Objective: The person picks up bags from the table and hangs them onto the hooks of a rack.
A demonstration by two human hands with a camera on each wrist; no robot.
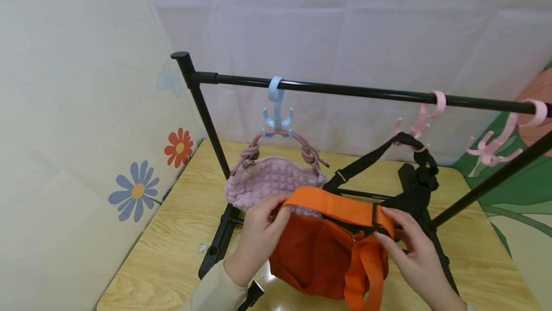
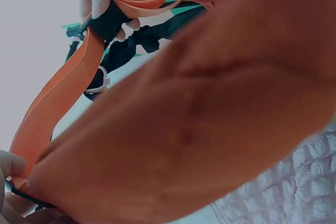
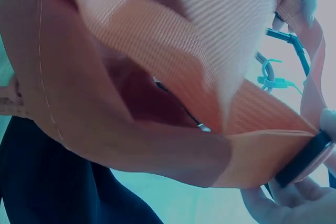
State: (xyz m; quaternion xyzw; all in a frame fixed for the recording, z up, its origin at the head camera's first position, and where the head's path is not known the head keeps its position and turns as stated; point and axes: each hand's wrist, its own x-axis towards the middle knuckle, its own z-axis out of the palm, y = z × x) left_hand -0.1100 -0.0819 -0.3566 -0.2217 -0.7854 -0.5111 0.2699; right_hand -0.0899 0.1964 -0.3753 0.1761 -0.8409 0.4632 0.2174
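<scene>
An orange bag (image 1: 310,256) hangs by its wide orange strap (image 1: 329,204) between my two hands, in front of the rack. My left hand (image 1: 260,234) pinches the strap's left end. At the other end my right hand (image 1: 411,251) grips the strap by its black slider buckle (image 1: 375,215); in the right wrist view, fingers (image 3: 294,203) curl around this buckle (image 3: 302,158). A loose orange strap end (image 1: 364,272) dangles below the right hand. The bag's body fills much of the left wrist view.
A black rail (image 1: 345,89) crosses behind. A pink quilted handbag (image 1: 267,181) hangs from a blue hook (image 1: 277,105). A black strapped bag (image 1: 411,198) hangs from a pink hook (image 1: 418,121); another pink hook (image 1: 491,150) is farther right. The rack stands on a wooden table (image 1: 168,248).
</scene>
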